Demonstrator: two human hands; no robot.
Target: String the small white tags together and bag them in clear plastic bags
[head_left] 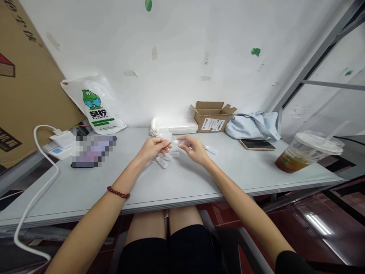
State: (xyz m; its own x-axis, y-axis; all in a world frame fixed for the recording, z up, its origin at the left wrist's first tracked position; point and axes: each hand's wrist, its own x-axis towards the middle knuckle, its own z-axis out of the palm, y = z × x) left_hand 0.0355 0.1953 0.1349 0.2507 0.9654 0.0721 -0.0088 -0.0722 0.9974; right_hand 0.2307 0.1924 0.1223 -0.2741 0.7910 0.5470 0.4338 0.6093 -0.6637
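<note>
My left hand [156, 147] and my right hand [194, 149] meet above the middle of the table, fingers closed in pinches. Between their fingertips is a small whitish translucent piece [176, 142]; its exact kind is too small to make out. Several similar whitish, tag-like pieces [162, 162] lie on the table under and beside my left hand. Just to the right of my right hand rests another translucent piece [211, 149] with a small dark part at one end. Behind my hands, against the wall, is a stack of flat white items [176, 125].
An open cardboard box [212, 118], a light blue fabric bag [252, 126], a phone [257, 144] and a drink cup [308, 152] stand to the right. On the left are a white plastic bag [95, 106], a blurred-out phone-like device [94, 152], and a white charger [61, 142] with its cable.
</note>
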